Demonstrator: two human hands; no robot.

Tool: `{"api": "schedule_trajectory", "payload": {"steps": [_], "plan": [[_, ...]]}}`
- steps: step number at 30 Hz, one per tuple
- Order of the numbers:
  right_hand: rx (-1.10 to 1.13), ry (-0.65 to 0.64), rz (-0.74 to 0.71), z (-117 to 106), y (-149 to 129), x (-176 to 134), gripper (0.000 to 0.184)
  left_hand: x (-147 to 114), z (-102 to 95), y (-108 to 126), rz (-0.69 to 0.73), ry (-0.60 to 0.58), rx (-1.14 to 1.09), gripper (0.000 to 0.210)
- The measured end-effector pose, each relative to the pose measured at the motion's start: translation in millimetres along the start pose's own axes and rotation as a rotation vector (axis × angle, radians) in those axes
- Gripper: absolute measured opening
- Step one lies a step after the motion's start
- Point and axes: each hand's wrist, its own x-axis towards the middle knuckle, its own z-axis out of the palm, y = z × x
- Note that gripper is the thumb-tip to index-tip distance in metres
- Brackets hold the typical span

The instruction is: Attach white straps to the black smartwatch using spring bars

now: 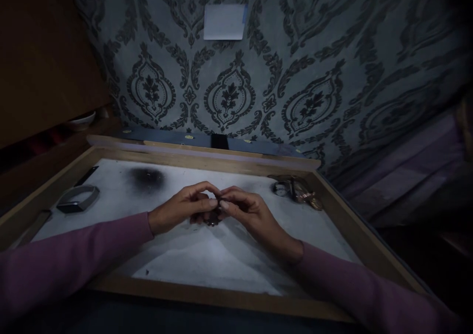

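Observation:
My left hand (pixel 192 205) and my right hand (pixel 248 210) meet above the middle of a white-bottomed wooden tray (pixel 207 288). Thumbs and fingertips of both are pinched together around a small dark, shiny object (pixel 212 221). Part of it hangs below the fingers, with bright glints like metal. Most of it is hidden by my fingers, and the dim light leaves its kind unclear.
A grey wristwatch (pixel 78 199) lies at the tray's left. Several watches in a tangled pile (pixel 295 190) sit in the far right corner. A dark smudge (pixel 148 179) marks the tray bottom. Behind rises a patterned wall (pixel 229 92) with a white card (pixel 224 22).

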Motion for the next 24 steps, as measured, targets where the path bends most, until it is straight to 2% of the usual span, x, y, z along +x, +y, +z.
{"api": "schedule_trajectory", "payload": {"steps": [4, 8, 13, 16, 24], "plan": [[-0.018, 0.020, 0.014, 1.8, -2.8, -1.3, 0.027, -0.6, 0.9, 3.8, -0.009, 0.034, 0.045, 0.028], [0.099, 0.035, 0.100, 1.3, 0.2, -1.7, 0.028, -0.4, -4.0, 6.2, -0.062, 0.034, -0.037, 0.016], [0.257, 0.087, 0.154, -1.7, 6.8, 0.8, 0.031, 1.2, -11.4, 4.1, -0.057, -0.017, -0.116, 0.022], [0.315, 0.088, 0.169, -2.4, 8.6, 2.2, 0.032, 1.5, -13.0, 3.1, -0.057, -0.015, -0.113, 0.017], [0.239, 0.001, 0.196, -3.0, 11.8, 3.0, 0.033, 4.4, -14.7, -0.8, -0.089, 0.018, -0.080, 0.027]]}}
